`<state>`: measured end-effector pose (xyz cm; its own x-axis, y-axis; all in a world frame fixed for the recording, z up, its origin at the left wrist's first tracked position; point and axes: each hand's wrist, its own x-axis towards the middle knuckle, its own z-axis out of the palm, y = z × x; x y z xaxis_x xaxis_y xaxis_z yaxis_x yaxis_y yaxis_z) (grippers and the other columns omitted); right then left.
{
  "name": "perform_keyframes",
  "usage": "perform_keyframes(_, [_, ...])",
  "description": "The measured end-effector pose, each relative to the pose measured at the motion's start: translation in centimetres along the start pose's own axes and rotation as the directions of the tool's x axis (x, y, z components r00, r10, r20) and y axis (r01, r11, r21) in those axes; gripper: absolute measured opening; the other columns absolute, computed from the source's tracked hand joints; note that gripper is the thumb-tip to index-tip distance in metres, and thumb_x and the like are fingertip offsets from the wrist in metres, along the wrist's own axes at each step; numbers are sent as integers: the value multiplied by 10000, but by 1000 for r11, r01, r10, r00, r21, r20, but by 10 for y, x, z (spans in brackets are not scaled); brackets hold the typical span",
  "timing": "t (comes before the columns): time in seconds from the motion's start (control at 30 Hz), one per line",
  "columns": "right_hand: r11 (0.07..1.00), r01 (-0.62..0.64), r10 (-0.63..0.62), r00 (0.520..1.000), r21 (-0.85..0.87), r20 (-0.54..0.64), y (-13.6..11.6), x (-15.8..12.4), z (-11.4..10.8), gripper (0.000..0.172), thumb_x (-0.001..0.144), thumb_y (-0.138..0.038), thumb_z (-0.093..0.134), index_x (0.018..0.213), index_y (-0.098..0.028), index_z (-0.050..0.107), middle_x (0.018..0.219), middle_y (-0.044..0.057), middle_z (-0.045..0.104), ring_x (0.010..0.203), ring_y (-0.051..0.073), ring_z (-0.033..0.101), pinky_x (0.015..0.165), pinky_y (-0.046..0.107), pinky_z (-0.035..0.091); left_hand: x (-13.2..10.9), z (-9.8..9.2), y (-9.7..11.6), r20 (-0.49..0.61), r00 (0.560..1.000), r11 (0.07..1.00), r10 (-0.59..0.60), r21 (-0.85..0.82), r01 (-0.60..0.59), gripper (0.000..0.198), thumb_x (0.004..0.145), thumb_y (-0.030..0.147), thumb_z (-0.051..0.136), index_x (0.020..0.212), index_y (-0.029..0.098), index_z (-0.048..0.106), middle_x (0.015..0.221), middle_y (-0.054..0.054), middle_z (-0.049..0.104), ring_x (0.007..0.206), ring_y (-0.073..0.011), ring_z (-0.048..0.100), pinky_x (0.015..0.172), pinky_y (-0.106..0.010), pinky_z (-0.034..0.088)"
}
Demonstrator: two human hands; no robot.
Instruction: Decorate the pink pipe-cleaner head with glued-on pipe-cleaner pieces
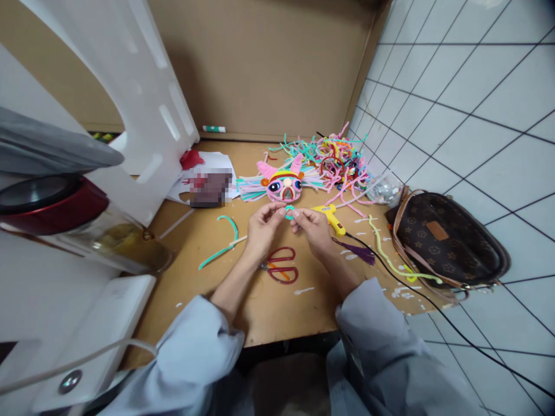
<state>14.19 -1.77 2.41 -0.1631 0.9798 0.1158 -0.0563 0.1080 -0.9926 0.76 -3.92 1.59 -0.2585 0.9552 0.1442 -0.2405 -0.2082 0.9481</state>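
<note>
Between my two hands, over the middle of the table, is a small teal pipe cleaner [289, 212] bent into a loop. My left hand [264, 226] pinches its left side, and my right hand [313, 228] pinches the right side. Just beyond my fingers sits a pink pipe-cleaner animal head [285, 188] with big blue eyes, pink ears and a yellow-and-red band. Red-handled scissors [281, 271] lie between my forearms, their blades partly covered by my left arm. A yellow glue gun [332, 218] rests right of my right hand.
Loose pipe cleaners [336, 159] form a tangled heap at the back right. A brown handbag [451, 240] stands at the right by the tiled wall. Teal pipe cleaner pieces [236, 231] lie left, a purple tassel [355, 251] right. A glass kettle [125, 242] is at the left.
</note>
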Motion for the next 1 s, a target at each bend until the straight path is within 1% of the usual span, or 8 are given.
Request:
perform_keyframes(0.1, [1000, -5, 5, 1000, -7, -9, -1, -1, 1, 423, 668, -605, 751, 694, -190, 676, 601, -10, 634, 509, 91, 521, 531, 233, 457, -1, 0, -2, 5, 999, 997, 50, 50, -51, 327, 711, 448, 840, 896, 187, 772, 873, -48, 755, 755, -149, 633, 740, -292, 509])
perform_keyframes(0.17, [1000, -2, 2, 1000, -16, -10, -1, -1, 1, 419, 670, -601, 749, 684, -191, 667, 600, -11, 633, 510, 91, 521, 532, 233, 461, -1, 0, -4, 12, 997, 994, 74, 81, -75, 301, 742, 435, 815, 897, 180, 771, 866, -49, 754, 762, -151, 639, 764, -295, 508])
perform_keyframes(0.27, [1000, 6, -6, 1000, -25, -13, 0, -1, 1, 412, 671, -593, 747, 663, -192, 652, 591, -12, 626, 509, 93, 523, 530, 232, 463, 0, -1, -5, 15, 995, 987, 96, 131, -98, 259, 752, 406, 796, 865, 176, 757, 823, -41, 736, 735, -153, 621, 743, -293, 490])
perform_keyframes(0.4, [998, 17, -18, 1000, -54, -10, 3, 0, 2, 397, 679, -581, 735, 661, -193, 655, 581, -13, 622, 503, 96, 527, 532, 236, 461, -1, -2, -1, 25, 987, 958, 157, 240, -159, 154, 788, 347, 745, 775, 193, 734, 772, -24, 684, 718, -156, 575, 724, -287, 455])
perform_keyframes(0.53, [998, 5, -5, 1000, -66, 10, 4, 0, 2, 383, 676, -575, 729, 675, -197, 667, 590, -8, 635, 502, 101, 530, 529, 240, 464, -4, -2, 5, 71, 978, 921, 196, 330, -209, 156, 823, 328, 677, 720, 212, 701, 730, -21, 632, 729, -183, 547, 742, -306, 442])
perform_keyframes(0.73, [998, 5, -3, 999, -57, 33, 6, -1, 3, 402, 680, -593, 733, 651, -201, 655, 574, -12, 624, 497, 102, 525, 523, 239, 466, -5, -2, 4, 70, 982, 913, 174, 363, -187, 184, 830, 327, 639, 683, 218, 653, 687, -16, 585, 723, -196, 540, 752, -314, 430])
perform_keyframes(0.9, [998, -24, 26, 999, -56, 34, 7, -1, 3, 393, 675, -581, 721, 643, -196, 650, 559, -20, 608, 484, 94, 513, 523, 237, 458, -3, -3, -1, 68, 987, 919, 147, 360, -162, 171, 829, 309, 625, 696, 206, 654, 712, -15, 629, 738, -186, 569, 760, -304, 447])
perform_keyframes(1.0, [999, -38, 39, 999, -27, 15, 6, 0, 3, 390, 653, -574, 741, 633, -196, 650, 555, -15, 614, 481, 96, 517, 519, 237, 459, -3, -3, -4, 31, 993, 943, 116, 312, -120, 164, 834, 348, 659, 784, 197, 701, 771, -25, 677, 760, -180, 591, 773, -301, 461])
